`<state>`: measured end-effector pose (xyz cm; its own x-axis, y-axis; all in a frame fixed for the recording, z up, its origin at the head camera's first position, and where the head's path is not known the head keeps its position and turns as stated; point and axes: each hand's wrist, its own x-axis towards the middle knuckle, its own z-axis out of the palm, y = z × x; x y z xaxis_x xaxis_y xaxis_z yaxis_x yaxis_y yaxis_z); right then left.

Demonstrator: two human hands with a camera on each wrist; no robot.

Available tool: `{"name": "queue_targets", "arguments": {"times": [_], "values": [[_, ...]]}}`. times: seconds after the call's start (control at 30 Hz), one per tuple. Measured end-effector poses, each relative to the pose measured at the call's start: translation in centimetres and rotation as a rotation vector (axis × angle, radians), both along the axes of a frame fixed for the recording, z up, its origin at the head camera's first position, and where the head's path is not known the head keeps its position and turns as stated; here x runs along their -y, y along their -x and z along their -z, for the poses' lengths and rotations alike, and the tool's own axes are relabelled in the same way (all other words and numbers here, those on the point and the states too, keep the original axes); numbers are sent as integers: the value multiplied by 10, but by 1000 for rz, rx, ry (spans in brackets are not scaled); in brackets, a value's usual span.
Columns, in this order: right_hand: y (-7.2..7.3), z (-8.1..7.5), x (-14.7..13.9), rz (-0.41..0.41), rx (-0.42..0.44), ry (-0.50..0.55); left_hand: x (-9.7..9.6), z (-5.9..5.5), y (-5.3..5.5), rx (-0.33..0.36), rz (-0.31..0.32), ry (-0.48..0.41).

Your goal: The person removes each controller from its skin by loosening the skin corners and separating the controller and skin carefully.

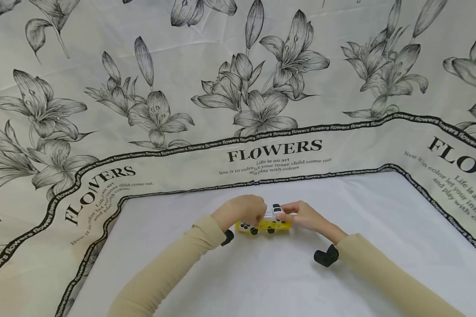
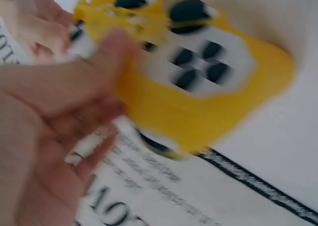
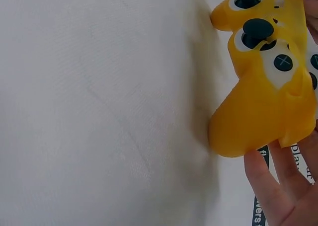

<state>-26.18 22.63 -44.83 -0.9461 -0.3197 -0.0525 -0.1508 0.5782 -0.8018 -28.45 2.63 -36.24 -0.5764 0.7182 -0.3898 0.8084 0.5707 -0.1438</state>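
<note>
A white game controller [image 1: 277,213] with dark buttons and sticks sits partly inside a soft yellow cover [image 1: 279,226], low over the white table. My left hand [image 1: 243,209] grips the yellow cover [image 2: 198,112] near the controller's middle, thumb on top; motion blurs this in the left wrist view. My right hand [image 1: 303,216] holds the controller's right end between thumb and fingers. In the right wrist view the cover [image 3: 248,116] is bunched at that end, with white controller showing past its edge. Fingers [image 3: 263,184] of the right hand touch the cover from below.
A white cloth-covered table [image 1: 222,281] lies under both hands. Behind it hangs a curtain [image 1: 277,160] printed with flowers and lettering. A black device [image 1: 326,256] is at the right wrist, and another black device [image 1: 227,237] at the left wrist.
</note>
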Motion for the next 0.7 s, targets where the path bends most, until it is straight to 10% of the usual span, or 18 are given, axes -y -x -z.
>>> {"name": "queue_targets", "arguments": {"times": [0.13, 0.33, 0.7], "values": [[0, 2, 3, 3, -22, 16, 17, 5, 13, 170, 131, -175], [0, 3, 1, -3, -29, 30, 29, 13, 24, 227, 208, -327], [0, -2, -3, -74, 28, -20, 16, 2, 24, 165, 190, -50]]}}
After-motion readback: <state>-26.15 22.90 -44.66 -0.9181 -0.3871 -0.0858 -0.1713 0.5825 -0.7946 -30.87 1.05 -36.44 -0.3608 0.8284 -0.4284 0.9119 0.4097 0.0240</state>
